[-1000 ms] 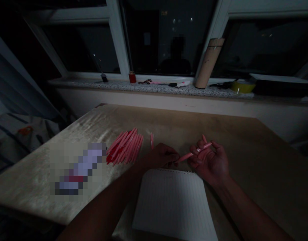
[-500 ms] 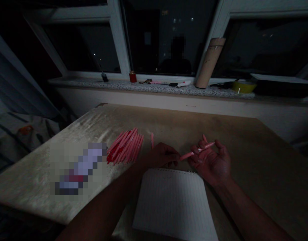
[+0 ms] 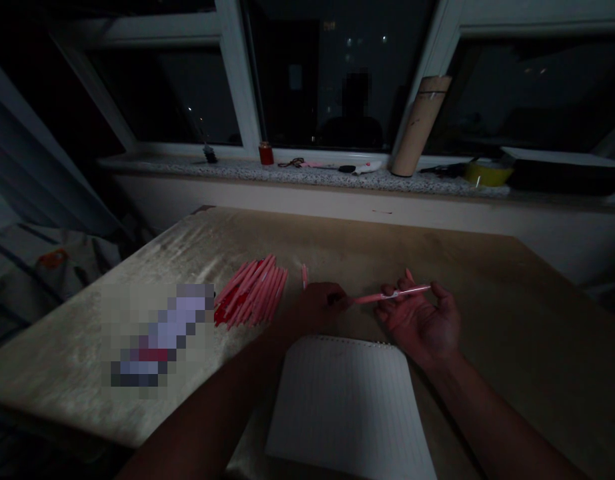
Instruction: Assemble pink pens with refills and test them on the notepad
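A slim pink pen (image 3: 405,292) lies nearly level across the fingers of my right hand (image 3: 425,327), which is turned palm up, with its thumb at the pen's right end. At the pen's left end, the fingers of my left hand (image 3: 320,303) are pinched together, their tips partly in shadow. A second pink tip (image 3: 408,273) sticks up behind my right fingers; its lower part is hidden. Just beyond my left hand lies a loose pink pen (image 3: 304,273). Below both hands rests a lined spiral notepad (image 3: 352,407).
A pile of pink pens (image 3: 257,290) lies left of my left hand, beside a blurred-out object (image 3: 162,337) on the table (image 3: 377,247). The windowsill (image 3: 307,175) holds a small red jar (image 3: 266,154), a tall cardboard tube (image 3: 420,127) and a yellow tape roll (image 3: 487,175).
My left hand has shifted slightly left and its fingers have curled in more. The pen between the hands lies flatter, its left end raised a little. My right hand has hardly moved.
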A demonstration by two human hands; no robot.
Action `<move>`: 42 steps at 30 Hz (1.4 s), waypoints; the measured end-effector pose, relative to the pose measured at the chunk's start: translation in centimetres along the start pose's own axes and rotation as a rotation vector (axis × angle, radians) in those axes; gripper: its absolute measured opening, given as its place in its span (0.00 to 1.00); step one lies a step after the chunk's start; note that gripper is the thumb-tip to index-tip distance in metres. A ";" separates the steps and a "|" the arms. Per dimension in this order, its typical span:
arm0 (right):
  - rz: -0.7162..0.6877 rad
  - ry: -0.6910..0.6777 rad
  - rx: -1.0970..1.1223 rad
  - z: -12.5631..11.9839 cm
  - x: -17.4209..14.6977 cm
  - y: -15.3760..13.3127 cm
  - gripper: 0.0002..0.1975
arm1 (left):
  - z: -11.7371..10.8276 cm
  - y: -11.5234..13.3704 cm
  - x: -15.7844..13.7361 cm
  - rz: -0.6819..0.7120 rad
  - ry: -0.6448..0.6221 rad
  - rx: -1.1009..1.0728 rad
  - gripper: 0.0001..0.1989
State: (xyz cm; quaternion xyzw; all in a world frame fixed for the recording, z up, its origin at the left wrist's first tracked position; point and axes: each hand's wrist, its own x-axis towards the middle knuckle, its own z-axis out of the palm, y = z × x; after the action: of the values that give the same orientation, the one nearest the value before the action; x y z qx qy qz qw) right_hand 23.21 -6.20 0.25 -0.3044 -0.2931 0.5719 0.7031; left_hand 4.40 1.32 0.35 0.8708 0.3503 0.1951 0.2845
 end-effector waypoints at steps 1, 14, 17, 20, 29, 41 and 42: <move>0.015 0.006 0.034 -0.1 0.0 0.0 0.20 | -0.1 -0.1 0.0 0.029 0.020 0.098 0.17; 0.139 -0.001 0.359 0.1 0.1 -0.1 0.12 | -3.1 -4.0 -0.7 -0.142 0.017 0.691 0.17; 0.138 -0.059 0.352 0.0 0.2 -0.1 0.11 | -3.9 -3.8 -1.1 -0.150 -0.011 0.696 0.17; 0.111 -0.091 0.358 0.1 0.1 0.0 0.10 | -4.0 -3.4 -1.1 -0.127 0.008 0.677 0.17; 0.164 -0.038 0.344 0.2 -0.1 -0.2 0.13 | -1.6 0.0 -0.7 0.131 0.017 0.173 0.15; 0.148 0.032 0.179 -0.6 0.7 -0.1 0.10 | -0.1 0.3 -0.3 0.036 0.061 -0.108 0.14; 0.131 0.047 0.126 -0.8 0.9 -0.1 0.09 | -0.2 0.1 -0.2 0.030 0.073 -0.134 0.14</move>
State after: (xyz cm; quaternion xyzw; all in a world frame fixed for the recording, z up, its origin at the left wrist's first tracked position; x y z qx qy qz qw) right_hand 24.06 -5.42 -0.11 -0.2917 -0.2194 0.6267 0.6885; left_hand 4.19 1.17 0.52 0.8473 0.3336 0.2541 0.3260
